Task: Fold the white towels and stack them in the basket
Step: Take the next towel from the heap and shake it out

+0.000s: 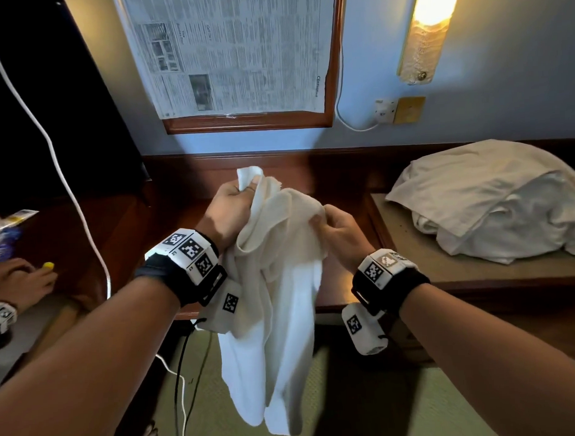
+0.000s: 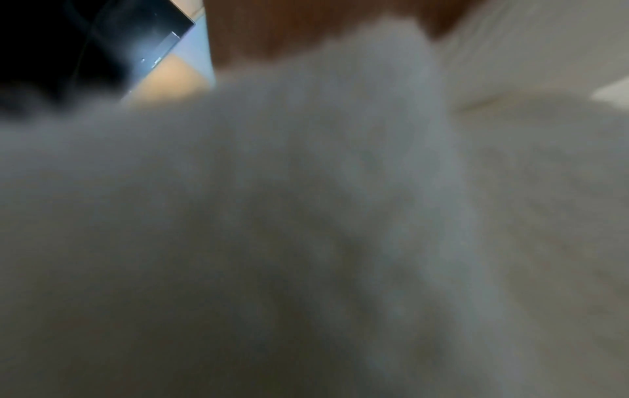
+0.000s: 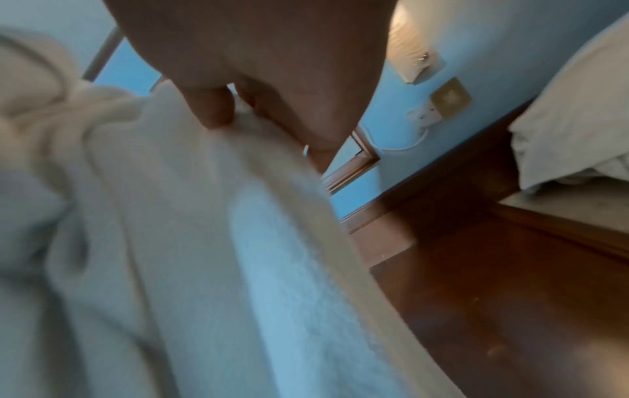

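Observation:
A white towel (image 1: 275, 283) hangs bunched in the air in front of me, above the wooden desk (image 1: 188, 214). My left hand (image 1: 233, 206) grips its top corner, which sticks up past the fingers. My right hand (image 1: 335, 226) pinches the towel's upper edge a little to the right and lower. In the left wrist view blurred towel cloth (image 2: 306, 215) fills nearly the whole picture and hides the hand. In the right wrist view my fingers (image 3: 218, 107) curl onto the towel's hem (image 3: 299, 194). A heap of white towels and linen (image 1: 494, 200) lies at the right. No basket is in view.
A framed board covered with newspaper (image 1: 234, 53) hangs on the blue wall, with a lit wall lamp (image 1: 429, 30) and a socket (image 1: 386, 111) to its right. A white cable (image 1: 59, 160) runs down at the left. Another person's hand (image 1: 18, 282) rests at the left edge.

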{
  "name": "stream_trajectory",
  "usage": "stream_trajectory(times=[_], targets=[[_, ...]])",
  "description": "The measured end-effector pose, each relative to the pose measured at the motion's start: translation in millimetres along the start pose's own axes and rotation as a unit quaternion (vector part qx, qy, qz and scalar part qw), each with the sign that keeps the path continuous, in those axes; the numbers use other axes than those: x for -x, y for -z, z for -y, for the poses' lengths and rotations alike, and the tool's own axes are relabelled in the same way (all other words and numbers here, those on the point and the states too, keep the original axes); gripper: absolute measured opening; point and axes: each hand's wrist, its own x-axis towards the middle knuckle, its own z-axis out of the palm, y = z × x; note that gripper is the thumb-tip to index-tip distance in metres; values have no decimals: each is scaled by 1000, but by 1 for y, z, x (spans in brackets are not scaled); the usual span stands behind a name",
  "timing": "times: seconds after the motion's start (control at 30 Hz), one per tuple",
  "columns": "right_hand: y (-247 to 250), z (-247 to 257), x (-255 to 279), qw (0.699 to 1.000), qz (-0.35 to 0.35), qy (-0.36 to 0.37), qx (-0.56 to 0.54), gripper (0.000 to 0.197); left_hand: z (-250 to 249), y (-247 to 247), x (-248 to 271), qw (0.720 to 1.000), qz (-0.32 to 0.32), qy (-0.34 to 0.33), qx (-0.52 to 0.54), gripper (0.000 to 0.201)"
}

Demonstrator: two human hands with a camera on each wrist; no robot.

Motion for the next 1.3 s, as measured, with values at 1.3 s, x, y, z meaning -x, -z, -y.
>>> stream_trajectory(times=[1.3], targets=[[126, -32, -48, 965, 131, 20, 225, 14, 12, -119, -78, 999, 33, -16, -7, 28]])
